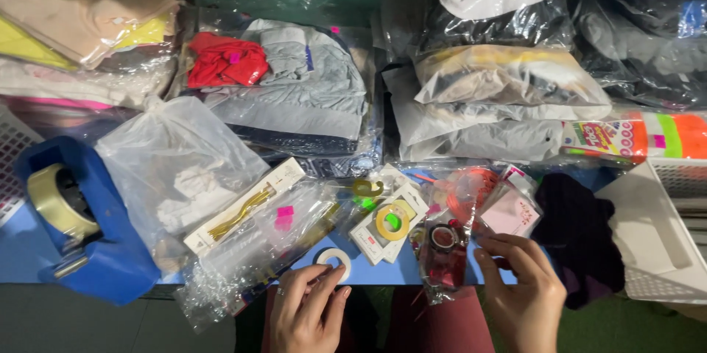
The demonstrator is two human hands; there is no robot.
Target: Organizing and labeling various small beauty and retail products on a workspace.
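Observation:
My left hand [308,310] is at the table's front edge, its fingertips on a small white tape roll [333,259]. My right hand [521,291] is to the right, its fingers curled by a small clear packet holding a red item [444,259] and just below a pink card packet [509,213]. I cannot tell whether the right fingers grip the clear packet. Between the hands lie white cards with yellow and green rings [390,222].
A blue tape dispenser [81,222] sits at the left. Clear plastic bags [177,169], a long white card with gold pieces [243,207], bagged folded clothes [294,88], a dark cloth [578,235] and a white basket [655,235] crowd the blue table [22,253].

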